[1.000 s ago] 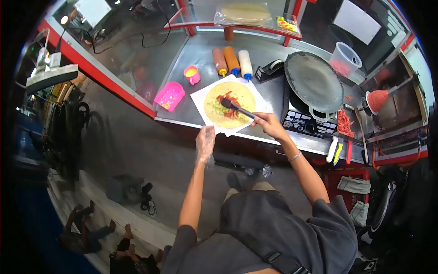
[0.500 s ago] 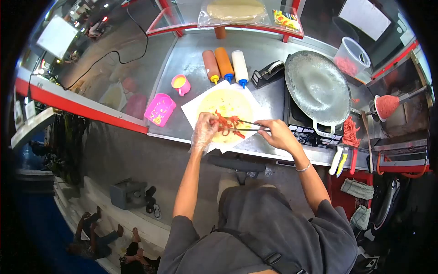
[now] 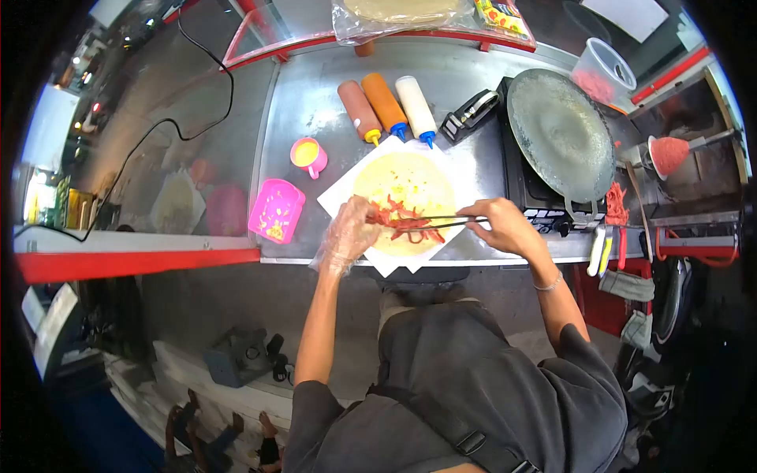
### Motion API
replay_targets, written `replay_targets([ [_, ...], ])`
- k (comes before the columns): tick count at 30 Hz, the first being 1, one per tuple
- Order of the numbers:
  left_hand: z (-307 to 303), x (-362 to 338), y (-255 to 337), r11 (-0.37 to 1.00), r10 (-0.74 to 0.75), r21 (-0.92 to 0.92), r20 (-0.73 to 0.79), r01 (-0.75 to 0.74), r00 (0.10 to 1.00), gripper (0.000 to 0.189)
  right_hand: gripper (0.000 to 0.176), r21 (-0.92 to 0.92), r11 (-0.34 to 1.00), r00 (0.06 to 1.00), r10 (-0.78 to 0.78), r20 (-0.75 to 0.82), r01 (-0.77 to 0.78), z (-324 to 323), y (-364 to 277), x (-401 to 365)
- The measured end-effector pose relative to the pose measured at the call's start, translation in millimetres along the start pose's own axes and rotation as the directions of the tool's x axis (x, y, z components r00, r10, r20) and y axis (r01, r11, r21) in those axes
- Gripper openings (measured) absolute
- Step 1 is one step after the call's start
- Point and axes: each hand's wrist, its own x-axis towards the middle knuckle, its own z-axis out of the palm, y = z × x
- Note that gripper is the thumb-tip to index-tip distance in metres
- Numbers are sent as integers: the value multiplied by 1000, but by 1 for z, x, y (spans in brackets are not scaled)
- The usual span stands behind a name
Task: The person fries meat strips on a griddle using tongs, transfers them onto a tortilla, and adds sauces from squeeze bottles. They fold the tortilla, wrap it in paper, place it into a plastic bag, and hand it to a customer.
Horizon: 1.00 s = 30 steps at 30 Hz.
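Note:
A round yellowish flatbread point(image 3: 406, 185) lies on white paper point(image 3: 339, 193) on the metal counter. Red shredded strips point(image 3: 398, 215), apparently meat, are heaped across its lower half. My left hand point(image 3: 353, 229), in a clear plastic glove, has its fingers curled together at the left end of the strips. My right hand point(image 3: 509, 227) is bare and grips thin dark tongs point(image 3: 453, 222), whose tips reach over the right side of the strips.
A pink mug point(image 3: 308, 157) and pink tray point(image 3: 277, 210) stand left. Behind the paper lie sauce bottles point(image 3: 385, 106) and a black tape dispenser point(image 3: 471, 116). A griddle pan point(image 3: 560, 134) sits on a stove at right, with knives point(image 3: 605, 251) and more red shreds point(image 3: 617, 203) beside it.
The camera view has tilted and shifted. Both hands stay at the flatbread, and the red strips now lie more spread out, low across it, with the tongs over them.

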Motion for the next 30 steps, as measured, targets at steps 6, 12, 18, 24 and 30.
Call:
replay_targets([
  [6,7,-3,-19,979,138,-155,36,-131,990,51,31,27,968,966,251,-65,-249,-19,-42,-26],
  [12,28,19,-10,947,312,-88,22,-309,950,34,28,110,944,927,328,-183,-312,17,-50,-33],
  [18,20,26,-21,924,350,-126,-101,-361,931,29,30,79,886,844,459,-276,-457,12,-54,-60],
  [24,10,6,-12,879,409,-234,-77,-415,909,37,33,189,876,824,481,-298,-443,36,-62,-71],
  [30,3,11,-30,947,284,-111,-151,-301,947,30,38,185,883,859,464,-218,-431,49,-55,-58],
])
